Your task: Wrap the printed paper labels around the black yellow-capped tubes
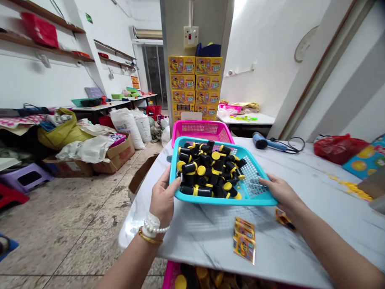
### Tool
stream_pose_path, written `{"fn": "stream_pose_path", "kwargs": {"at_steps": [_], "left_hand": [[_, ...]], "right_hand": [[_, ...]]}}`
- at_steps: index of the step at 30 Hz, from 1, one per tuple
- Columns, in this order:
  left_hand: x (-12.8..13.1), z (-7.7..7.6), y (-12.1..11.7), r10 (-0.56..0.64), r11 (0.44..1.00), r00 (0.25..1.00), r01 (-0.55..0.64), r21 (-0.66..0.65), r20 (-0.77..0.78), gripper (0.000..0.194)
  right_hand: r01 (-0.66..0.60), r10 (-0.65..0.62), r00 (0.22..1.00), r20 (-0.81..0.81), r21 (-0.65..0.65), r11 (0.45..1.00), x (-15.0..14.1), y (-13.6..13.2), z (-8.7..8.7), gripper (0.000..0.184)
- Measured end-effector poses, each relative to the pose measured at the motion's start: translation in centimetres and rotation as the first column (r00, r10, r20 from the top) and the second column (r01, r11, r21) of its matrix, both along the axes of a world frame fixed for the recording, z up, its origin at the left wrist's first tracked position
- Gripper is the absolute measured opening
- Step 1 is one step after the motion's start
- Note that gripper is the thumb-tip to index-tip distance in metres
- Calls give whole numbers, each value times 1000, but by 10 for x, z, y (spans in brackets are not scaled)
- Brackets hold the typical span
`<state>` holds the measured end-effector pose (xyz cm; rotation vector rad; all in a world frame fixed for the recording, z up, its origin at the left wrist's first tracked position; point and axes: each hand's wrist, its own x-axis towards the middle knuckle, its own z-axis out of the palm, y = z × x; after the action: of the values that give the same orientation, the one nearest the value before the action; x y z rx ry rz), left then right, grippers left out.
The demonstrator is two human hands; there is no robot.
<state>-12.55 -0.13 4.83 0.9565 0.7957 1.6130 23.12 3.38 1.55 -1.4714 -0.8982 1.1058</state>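
A turquoise plastic basket is held up over the white marbled table, one hand at each end. My left hand grips its left rim, thumb over the edge. On the right, my right hand clasps the opposite rim with the thumb on the inside. Many small black cylinders with yellow caps are heaped in the basket, mostly toward its left and middle. Printed yellow cards lie on the table below it. Another small printed piece is partly hidden by my right forearm.
A pink basket stands behind the turquoise one. Below the table's front edge, a pink container holds more yellow-capped pieces. A blue heat-gun-like tool with a cord, a red bag and scattered yellow bits lie to the right. Yellow boxes are stacked behind.
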Motion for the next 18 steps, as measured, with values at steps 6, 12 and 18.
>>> {"fn": "stream_pose_path", "kwargs": {"at_steps": [6, 12, 18], "left_hand": [[9, 10, 6, 128, 990, 988, -122, 72, -88, 63], [28, 71, 16, 164, 977, 979, -143, 160, -123, 51], [20, 61, 15, 179, 976, 978, -163, 144, -108, 58]], "right_hand": [[93, -91, 995, -46, 58, 994, -11, 3, -6, 23], [12, -13, 999, -33, -19, 1000, -27, 7, -10, 3], [3, -2, 999, 40, -29, 1000, -23, 11, -1, 7]]}}
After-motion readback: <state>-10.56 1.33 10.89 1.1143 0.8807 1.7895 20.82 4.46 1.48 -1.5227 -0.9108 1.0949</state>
